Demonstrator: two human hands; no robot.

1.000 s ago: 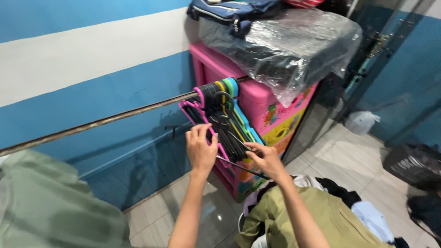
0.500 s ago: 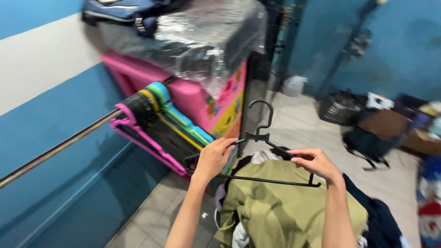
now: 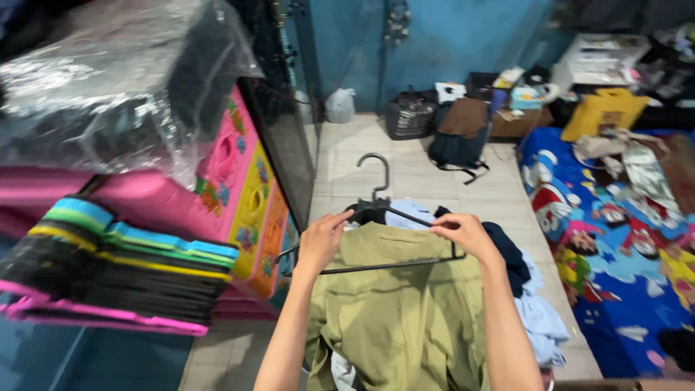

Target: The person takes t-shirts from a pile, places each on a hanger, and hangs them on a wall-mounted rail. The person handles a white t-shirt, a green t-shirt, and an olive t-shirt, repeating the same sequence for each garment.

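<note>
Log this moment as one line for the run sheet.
left hand: holds black hanger | right hand: holds hanger's other side | olive shirt: below hanger | hanger stack: at left

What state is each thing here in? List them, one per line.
Black hanger: off the rail, held level by both hands.
Left hand: fingers closed on the hanger.
Right hand: pinching the hanger's right arm.
Olive shirt: draped below the hanger.
Coloured hangers: bunched together.
</note>
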